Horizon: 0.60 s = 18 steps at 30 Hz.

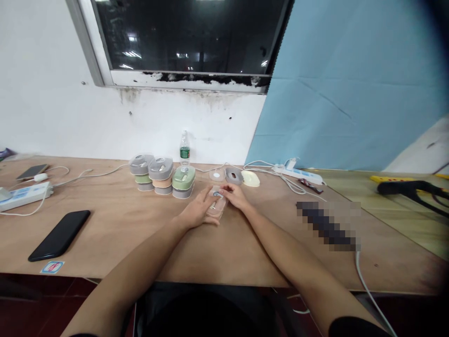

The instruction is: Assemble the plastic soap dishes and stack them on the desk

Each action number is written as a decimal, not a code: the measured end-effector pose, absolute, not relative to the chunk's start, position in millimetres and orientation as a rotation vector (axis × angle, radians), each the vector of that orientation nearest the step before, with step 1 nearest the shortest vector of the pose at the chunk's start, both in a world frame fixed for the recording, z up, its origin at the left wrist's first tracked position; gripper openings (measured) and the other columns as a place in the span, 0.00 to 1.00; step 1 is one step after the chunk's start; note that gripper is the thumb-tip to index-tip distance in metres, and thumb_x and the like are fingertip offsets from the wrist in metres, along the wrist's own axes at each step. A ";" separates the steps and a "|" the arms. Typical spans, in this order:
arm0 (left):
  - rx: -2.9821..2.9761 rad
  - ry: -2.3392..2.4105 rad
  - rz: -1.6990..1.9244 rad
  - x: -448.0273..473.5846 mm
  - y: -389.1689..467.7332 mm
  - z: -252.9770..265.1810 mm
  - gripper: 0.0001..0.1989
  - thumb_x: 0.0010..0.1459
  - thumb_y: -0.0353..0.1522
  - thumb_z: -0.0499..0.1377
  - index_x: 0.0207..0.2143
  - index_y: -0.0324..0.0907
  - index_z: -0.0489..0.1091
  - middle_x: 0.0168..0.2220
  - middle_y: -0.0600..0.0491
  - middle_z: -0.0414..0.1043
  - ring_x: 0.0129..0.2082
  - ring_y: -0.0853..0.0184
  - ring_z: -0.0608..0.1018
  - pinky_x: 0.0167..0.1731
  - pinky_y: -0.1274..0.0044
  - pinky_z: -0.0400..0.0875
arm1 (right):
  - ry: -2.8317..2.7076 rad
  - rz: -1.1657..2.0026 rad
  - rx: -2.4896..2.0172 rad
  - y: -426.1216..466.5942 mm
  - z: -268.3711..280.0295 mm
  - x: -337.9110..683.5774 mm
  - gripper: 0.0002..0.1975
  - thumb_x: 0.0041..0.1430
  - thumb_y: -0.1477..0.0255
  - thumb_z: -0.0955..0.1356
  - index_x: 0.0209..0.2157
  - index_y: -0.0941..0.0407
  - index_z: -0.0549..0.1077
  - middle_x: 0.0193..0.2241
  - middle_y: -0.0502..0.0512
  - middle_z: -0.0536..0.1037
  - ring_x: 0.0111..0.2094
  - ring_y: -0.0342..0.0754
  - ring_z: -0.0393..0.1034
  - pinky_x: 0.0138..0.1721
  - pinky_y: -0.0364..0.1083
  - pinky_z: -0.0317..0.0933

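A small pink plastic box with a see-through lid (218, 206) lies on the table in front of me. My left hand (199, 209) wraps round its left side and near end, thumb across the lid. At its far right corner, the bent fingers of my right hand (235, 195) press against the box. A round sticker (216, 193) shows on the lid between the two hands. To the left stand stacked boxes of the same shape: a green one (184, 177), an orange one under a grey lid (161, 168), and a grey-topped stack (141, 164).
Behind my hands lie a pale pink piece (217, 174), a grey oval piece with a slot (234, 175) and a cream piece (250, 178). A water bottle (184, 149) stands by the wall. A black phone (60, 235), power strips (301, 175) and cables lie around.
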<state>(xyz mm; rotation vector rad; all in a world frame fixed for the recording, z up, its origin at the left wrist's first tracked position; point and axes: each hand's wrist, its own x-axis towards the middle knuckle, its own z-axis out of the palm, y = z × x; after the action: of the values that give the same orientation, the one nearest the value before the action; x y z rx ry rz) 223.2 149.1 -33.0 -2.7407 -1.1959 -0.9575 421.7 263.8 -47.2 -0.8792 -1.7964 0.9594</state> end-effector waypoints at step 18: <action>-2.340 -1.452 -1.118 223.9 151.0 -25.0 0.26 0.65 0.36 0.48 0.64 0.40 0.50 0.61 0.39 0.59 0.59 0.54 0.65 0.55 0.60 0.62 | -1.755 1.478 -0.808 232.9 65.8 455.5 0.22 0.43 0.62 0.74 0.41 0.55 0.74 0.29 0.52 0.75 0.16 0.34 0.46 0.16 0.39 0.40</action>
<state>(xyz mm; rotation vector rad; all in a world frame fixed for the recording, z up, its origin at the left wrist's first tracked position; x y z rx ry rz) 223.9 151.0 -25.0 -2.3405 -1.4517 -1.1185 455.5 232.9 65.8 -0.8080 -1.7550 1.4776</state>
